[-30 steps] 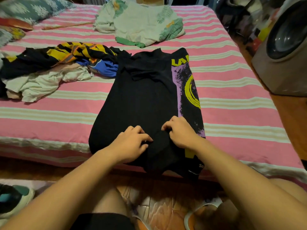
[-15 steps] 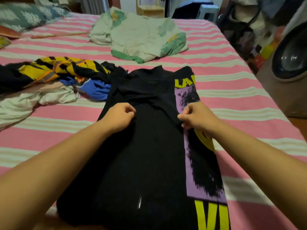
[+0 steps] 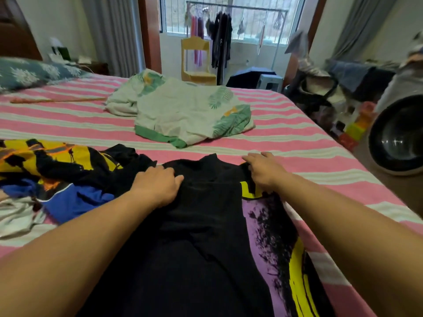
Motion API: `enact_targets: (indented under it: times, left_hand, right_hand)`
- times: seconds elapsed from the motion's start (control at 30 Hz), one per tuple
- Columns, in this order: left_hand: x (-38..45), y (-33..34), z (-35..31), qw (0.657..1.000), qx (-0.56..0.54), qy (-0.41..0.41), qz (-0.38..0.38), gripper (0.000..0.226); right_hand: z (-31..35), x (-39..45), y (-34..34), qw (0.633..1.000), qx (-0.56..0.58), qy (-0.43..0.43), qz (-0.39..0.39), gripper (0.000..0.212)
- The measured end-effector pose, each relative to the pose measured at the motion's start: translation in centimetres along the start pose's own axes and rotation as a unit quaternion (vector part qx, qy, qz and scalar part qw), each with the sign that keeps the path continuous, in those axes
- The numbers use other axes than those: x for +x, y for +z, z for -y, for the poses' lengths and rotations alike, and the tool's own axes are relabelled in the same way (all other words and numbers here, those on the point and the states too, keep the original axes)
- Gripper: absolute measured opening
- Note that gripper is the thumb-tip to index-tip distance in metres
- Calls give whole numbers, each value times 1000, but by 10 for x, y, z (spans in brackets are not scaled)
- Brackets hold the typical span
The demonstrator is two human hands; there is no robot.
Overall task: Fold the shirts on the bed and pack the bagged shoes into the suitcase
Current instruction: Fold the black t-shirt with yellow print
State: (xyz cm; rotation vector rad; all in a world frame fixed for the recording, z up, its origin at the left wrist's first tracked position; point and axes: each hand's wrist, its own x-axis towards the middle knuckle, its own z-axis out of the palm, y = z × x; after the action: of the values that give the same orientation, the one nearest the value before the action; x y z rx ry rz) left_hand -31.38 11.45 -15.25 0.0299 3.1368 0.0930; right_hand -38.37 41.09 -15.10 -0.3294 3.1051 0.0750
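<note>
Your black shirt (image 3: 201,236) lies flat on the striped bed (image 3: 286,143), at the near edge directly in front of you, already narrowed by side folds, with its purple and yellow print showing along its right side.

Hands: your left hand (image 3: 158,186) rests knuckles-up on the left shoulder area, fingers curled into the cloth; whether it pinches a fold or only presses cannot be told. Your right hand (image 3: 263,170) lies with fingers loosely extended over the right shoulder corner, partly on the shirt and partly on the bed, and appears to press, not grip.

Risks noted:
- The pile of unfolded clothes (image 3: 59,172) touches the shirt's left shoulder. If you drag or lift that side, a sleeve from the pile may catch and come along, or the side fold may open.
- The lower end of the shirt runs out of view toward the bed edge. If it hangs over, its weight could pull the cloth toward you and skew the fold.
- With the right hand only pressing, the right corner may slip when you lift, giving an uneven fold.
- The leaf-print sheet (image 3: 183,115) lies beyond the collar, apart from it; it is no obstacle at present.

Orientation: the long axis runs from you straight away across the bed. The collar points away from you, toward the window; the hem lies nearest you.
</note>
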Motion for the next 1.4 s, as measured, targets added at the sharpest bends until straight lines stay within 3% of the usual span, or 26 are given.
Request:
enact_targets:
  times: [0.07, 0.23, 0.3, 0.37, 0.47, 0.57, 0.6, 0.7, 0.8, 0.87, 0.93, 1.0, 1.07, 1.1, 1.23, 1.33, 1.4]
  left_hand:
    - [1, 11, 11, 1000, 28, 9, -6, 56]
    - [-19, 31, 31, 990, 4, 53, -131, 49]
    - [-17, 29, 37, 992, -60, 47, -105, 37]
    - [-7, 21, 46, 990, -123, 39, -49, 32]
    - [7, 10, 61, 970, -241, -5, -16, 34]
    - [9, 5, 64, 931, -361, -49, -17, 35]
    - [9, 2, 63, 931, -362, -47, -20, 35]
    - [3, -16, 54, 949, -312, -16, -47, 35]
    - [-9, -37, 52, 918, -393, -23, -33, 33]
    - [-17, -42, 59, 902, -430, -41, 15, 51]
    - [-22, -38, 64, 884, -463, -62, 16, 51]
    - [-29, -29, 66, 862, -498, -88, 18, 45]
    - [-33, -15, 70, 840, -530, -111, 32, 45]
    - [-34, -8, 73, 821, -557, -117, 42, 44]
    - [-34, 3, 82, 758, -634, -147, 36, 38]
    - [-27, 9, 89, 747, -644, -159, 29, 38]
    - [-23, 13, 89, 750, -642, -159, 33, 36]
  right_hand:
    - [-9, 18, 8, 999, -34, -14, -1, 49]
    - [-1, 27, 14, 989, -77, -90, -90, 29]
    - [-2, 31, 15, 980, -98, -49, -168, 25]
    - [-2, 36, 15, 976, -92, 7, -199, 24]
    - [17, 30, 18, 981, -57, 5, -188, 27]
    - [50, -6, 17, 969, 47, -30, -242, 42]
    - [61, -22, 17, 971, 68, -56, -223, 50]
    - [86, -62, 39, 991, 80, -107, -25, 79]
    - [90, -68, 52, 995, 66, -66, 29, 72]
    - [101, -75, 42, 995, 92, -33, -24, 59]
    - [117, -98, 28, 967, 172, -40, -182, 38]
    - [144, -136, 16, 931, 176, -164, -274, 20]
    - [165, -161, 17, 918, 69, -297, -256, 11]
    - [171, -163, 21, 914, 18, -323, -244, 8]
    - [190, -147, 20, 930, -48, -280, -234, 24]
    - [207, -138, 13, 923, -70, -283, -252, 2]
    - [216, -141, 11, 915, -42, -294, -272, 10]
